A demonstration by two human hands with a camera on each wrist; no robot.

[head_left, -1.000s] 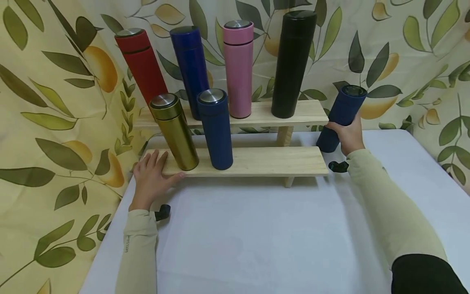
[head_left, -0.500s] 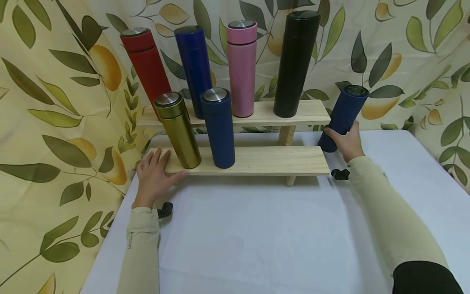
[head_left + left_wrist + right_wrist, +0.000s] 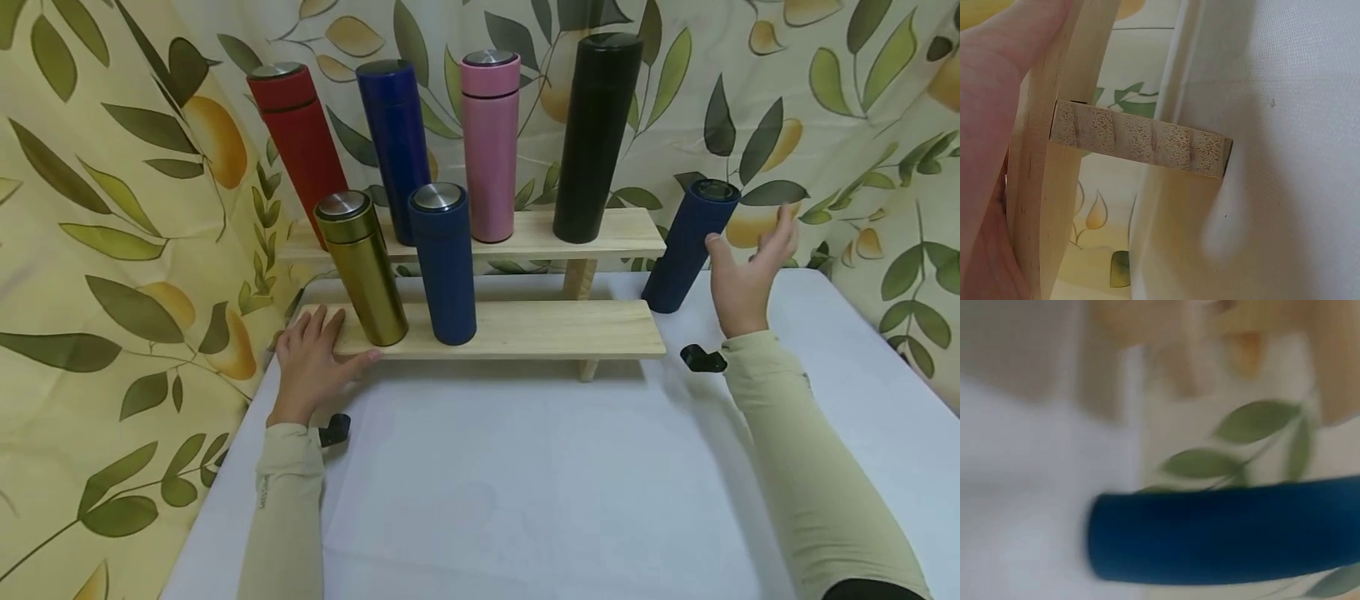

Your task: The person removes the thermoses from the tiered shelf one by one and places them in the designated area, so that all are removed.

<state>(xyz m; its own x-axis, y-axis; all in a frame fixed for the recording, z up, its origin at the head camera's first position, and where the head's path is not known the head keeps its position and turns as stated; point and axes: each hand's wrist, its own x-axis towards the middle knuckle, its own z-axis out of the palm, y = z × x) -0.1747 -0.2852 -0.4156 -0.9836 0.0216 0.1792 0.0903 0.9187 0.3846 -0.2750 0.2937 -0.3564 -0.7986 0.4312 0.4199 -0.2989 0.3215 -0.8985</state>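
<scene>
My left hand rests on the left end of the lower shelf of a two-tier wooden stand, thumb along its front edge. In the left wrist view, part of that hand lies against the board's edge. On the right, a navy thermos bottle stands on the table beside the stand. My right hand is just right of it, fingers spread and holding nothing. The right wrist view shows the navy bottle sideways. Near my left hand, a gold bottle and a blue bottle stand on the lower shelf.
Along the upper shelf stand a red bottle, a dark blue bottle, a pink bottle and a black bottle. A white cloth covers the table. Leaf-patterned curtain closes off the back and left.
My right hand has let go of the navy bottle and drawn off to the right, its fingers opening. The navy bottle remains standing beside the stand. My left hand stays on the shelf.
</scene>
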